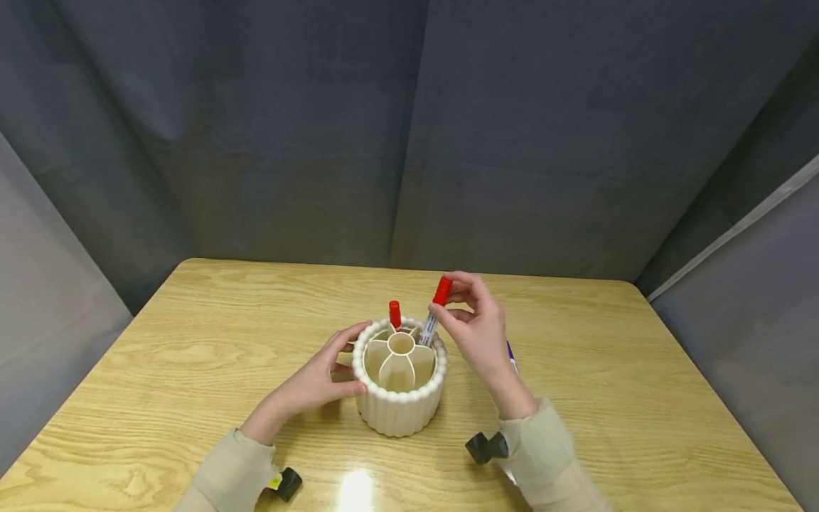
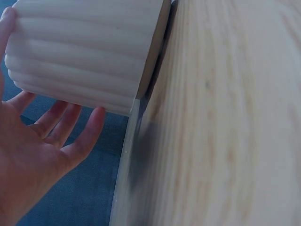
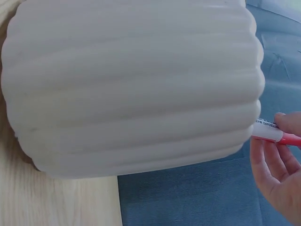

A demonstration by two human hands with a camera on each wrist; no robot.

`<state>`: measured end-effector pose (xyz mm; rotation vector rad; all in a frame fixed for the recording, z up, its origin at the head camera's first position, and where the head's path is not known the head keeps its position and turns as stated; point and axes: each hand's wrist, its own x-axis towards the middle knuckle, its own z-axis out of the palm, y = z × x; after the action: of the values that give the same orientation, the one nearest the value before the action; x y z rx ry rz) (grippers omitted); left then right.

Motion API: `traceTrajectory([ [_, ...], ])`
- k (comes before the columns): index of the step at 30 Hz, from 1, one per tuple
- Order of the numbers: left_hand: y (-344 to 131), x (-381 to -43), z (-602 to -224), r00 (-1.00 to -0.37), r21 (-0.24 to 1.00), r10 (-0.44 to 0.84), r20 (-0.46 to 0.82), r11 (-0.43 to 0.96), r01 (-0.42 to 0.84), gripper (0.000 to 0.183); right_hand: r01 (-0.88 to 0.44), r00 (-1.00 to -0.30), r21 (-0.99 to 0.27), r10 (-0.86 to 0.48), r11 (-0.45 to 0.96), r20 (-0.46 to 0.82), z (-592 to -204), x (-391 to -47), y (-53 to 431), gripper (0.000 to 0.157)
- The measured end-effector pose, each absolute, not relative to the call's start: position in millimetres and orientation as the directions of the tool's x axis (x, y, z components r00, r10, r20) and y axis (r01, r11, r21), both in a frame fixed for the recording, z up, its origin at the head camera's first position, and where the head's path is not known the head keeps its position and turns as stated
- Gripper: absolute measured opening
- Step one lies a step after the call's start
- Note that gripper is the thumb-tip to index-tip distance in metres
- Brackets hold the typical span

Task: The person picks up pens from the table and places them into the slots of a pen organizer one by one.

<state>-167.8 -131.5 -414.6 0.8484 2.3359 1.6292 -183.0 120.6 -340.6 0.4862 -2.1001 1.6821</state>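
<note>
A cream, ribbed pen holder [image 1: 397, 409] with petal-like compartments stands upright on the wooden table. My left hand [image 1: 320, 377] holds its left side, thumb at the front of the beaded rim and fingers round the back; the left wrist view shows the fingertips [image 2: 98, 115] against the ribbed wall. Between thumb and fingers, my right hand [image 1: 476, 323] pinches the red cap of a whiteboard marker [image 1: 429, 331]. This marker leans, its white lower end inside a right rear compartment. Another red-capped marker [image 1: 394, 313] stands in a rear compartment.
A pen with a blue-purple end [image 1: 510, 352] lies on the table [image 1: 640, 398], partly hidden behind my right wrist. Dark grey curtains [image 1: 409, 142] hang beyond the table's far edge. Black wrist cameras [image 1: 486, 448] sit at both sleeves.
</note>
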Motion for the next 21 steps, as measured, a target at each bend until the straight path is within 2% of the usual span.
traceTrajectory([
  [6, -132, -168, -414, -0.821, 0.904, 0.541, 0.183, 0.235, 0.356, 0.084, -0.454, -0.886, -0.862, -0.015, 0.227, 0.463, -342, -180, 119, 0.044],
  [12, -131, -169, -413, -0.820, 0.904, 0.542, 0.183, 0.236, 0.357, 0.084, -0.423, -0.903, -0.871, -0.032, 0.248, 0.429, -326, -164, 112, 0.042],
  [19, -130, -168, -412, -0.820, 0.904, 0.542, 0.185, 0.234, 0.358, 0.084, -0.417, -0.908, -0.876, -0.060, 0.242, 0.416, -343, -171, 116, 0.043],
  [21, -130, -167, -412, -0.820, 0.905, 0.542, 0.183, 0.234, 0.356, 0.085, -0.397, -0.917, -0.884, -0.057, 0.246, 0.395, -336, -166, 114, 0.043],
])
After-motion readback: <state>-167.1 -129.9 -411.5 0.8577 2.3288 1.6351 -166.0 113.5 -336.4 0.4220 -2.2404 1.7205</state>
